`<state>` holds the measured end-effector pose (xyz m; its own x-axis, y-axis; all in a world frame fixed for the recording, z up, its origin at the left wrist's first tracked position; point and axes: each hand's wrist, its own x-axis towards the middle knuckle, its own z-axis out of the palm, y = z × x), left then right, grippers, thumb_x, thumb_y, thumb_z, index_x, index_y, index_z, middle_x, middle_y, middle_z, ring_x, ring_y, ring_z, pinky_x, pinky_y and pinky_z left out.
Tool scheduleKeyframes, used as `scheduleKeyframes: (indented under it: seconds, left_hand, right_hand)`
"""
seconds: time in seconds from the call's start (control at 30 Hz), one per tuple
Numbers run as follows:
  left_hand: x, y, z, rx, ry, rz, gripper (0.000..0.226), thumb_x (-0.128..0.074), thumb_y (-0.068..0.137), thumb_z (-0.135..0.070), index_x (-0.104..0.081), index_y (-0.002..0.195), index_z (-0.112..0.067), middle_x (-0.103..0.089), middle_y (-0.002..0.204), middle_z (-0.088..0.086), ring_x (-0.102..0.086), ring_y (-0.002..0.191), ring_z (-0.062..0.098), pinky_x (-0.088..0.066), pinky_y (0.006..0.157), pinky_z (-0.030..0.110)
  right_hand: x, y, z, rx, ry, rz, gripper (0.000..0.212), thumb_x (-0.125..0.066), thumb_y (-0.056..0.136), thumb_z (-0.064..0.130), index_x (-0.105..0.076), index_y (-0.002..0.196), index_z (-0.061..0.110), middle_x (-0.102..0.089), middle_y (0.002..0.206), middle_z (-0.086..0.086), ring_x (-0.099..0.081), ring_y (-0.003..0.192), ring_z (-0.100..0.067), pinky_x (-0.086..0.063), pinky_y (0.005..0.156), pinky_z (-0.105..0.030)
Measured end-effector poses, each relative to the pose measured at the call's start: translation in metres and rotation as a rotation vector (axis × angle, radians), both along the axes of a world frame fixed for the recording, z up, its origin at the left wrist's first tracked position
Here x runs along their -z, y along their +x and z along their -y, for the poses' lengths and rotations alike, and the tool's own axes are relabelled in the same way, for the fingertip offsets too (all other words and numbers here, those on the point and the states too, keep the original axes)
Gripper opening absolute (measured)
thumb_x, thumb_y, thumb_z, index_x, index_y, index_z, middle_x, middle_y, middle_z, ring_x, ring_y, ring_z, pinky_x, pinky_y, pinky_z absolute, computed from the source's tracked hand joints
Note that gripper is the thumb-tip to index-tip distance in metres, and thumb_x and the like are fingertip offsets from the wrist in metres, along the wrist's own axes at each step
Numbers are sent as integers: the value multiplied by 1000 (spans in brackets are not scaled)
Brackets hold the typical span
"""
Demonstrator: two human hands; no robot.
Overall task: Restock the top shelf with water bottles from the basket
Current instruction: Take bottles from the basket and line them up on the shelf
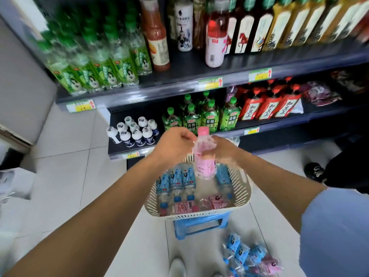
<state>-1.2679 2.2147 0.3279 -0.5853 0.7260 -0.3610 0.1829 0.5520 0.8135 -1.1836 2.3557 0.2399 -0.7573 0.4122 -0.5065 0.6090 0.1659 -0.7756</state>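
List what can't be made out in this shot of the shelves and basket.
Head view:
- left hand: its back hides the fingertips; whether it pinches the pink bottle gripped by the right hand is unclear.
- green-capped bottles, upper shelf: motion blur, labels unreadable.
- price tag: print too small.
- bottles on the floor: blurred, cut off by the lower edge.

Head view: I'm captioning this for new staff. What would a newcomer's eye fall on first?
The pink bottle at centre, gripped by the right hand with the left hand curled against its neck. Below it, a white basket of blue-labelled bottles sits on a blue stool; green bottles crowd the left of the upper shelf.
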Motion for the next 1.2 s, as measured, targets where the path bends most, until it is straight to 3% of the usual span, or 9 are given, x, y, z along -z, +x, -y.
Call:
scheduleKeyframes:
  seconds: [0.17, 0.3, 0.4, 0.57, 0.63, 0.73, 0.8, 0.97, 1.2]
  left_hand:
    - [-101, -6, 11, -124, 154, -106, 25, -52, 89, 0, -60, 77, -20, -67, 91, 12, -64, 83, 24, -46, 62, 24]
    - [-182, -9, 24, -195, 257, -258, 16, -52, 89, -5, -64, 96, -13, -69, 95, 11, -66, 90, 25, -51, 73, 29]
    - [-235, -12, 34, -225, 353, -343, 17, -54, 87, -2, -63, 84, -16, -69, 87, 11, -68, 90, 30, -52, 73, 32]
    - [-296, -26, 59, -276, 436, -443, 21, -56, 85, -2, -60, 76, -22, -66, 84, 6, -66, 89, 27, -51, 77, 35]
    - [-310, -38, 68, -295, 455, -450, 14, -57, 85, -2, -63, 86, -15, -66, 87, 7, -64, 87, 24, -51, 79, 34]
    - [-325, -64, 79, -317, 472, -482, 14, -57, 85, -3, -63, 91, -15, -67, 90, 7, -62, 86, 21, -51, 83, 34]
    - [-331, -86, 84, -332, 471, -500, 15, -56, 86, -3, -64, 91, -15, -67, 90, 7, -63, 88, 23, -52, 86, 37]
    - [-339, -151, 89, -345, 473, -493, 21, -57, 86, -1, -61, 78, -20, -66, 83, 6, -66, 84, 27, -53, 90, 45]
    - [-345, -222, 77, -317, 447, -536, 15, -58, 86, -4, -64, 93, -15, -66, 94, 4, -65, 94, 24, -52, 89, 35]
  right_hand:
    - [-143, -10, -1, 36, -65, -346, 20, -66, 82, 6, -65, 88, 25, -71, 101, -6, -65, 101, -25, -47, 99, -47]
    - [-247, -23, 9, 74, -24, -524, 19, -66, 83, 8, -60, 82, 26, -70, 89, -1, -65, 91, -22, -47, 93, -44]
    - [-310, -39, 21, 87, 35, -652, 17, -66, 83, 7, -60, 76, 22, -69, 83, -3, -65, 83, -22, -49, 88, -40]
    - [-387, -73, 48, 120, 106, -788, 51, -79, 69, 27, -59, 114, 11, -71, 96, -2, -69, 81, -15, -55, 73, -30]
    - [-406, -89, 55, 132, 154, -811, 65, -82, 62, 36, -57, 118, 11, -71, 101, -3, -69, 88, -18, -57, 82, -38]
    - [-429, -118, 62, 113, 220, -857, 18, -76, 76, 27, -61, 86, 25, -70, 89, 2, -68, 84, -15, -55, 80, -33]
    - [-441, -140, 69, 126, 246, -889, 15, -75, 77, 27, -62, 83, 28, -71, 93, 2, -68, 87, -16, -54, 79, -31]
    - [-455, -213, 75, 142, 293, -886, 83, -83, 48, 50, -55, 117, 13, -68, 103, -1, -68, 89, -17, -56, 76, -33]
    - [-455, -291, 67, 184, 388, -820, 76, -84, 63, 43, -44, 120, 11, -62, 106, -2, -63, 93, -18, -49, 71, -29]
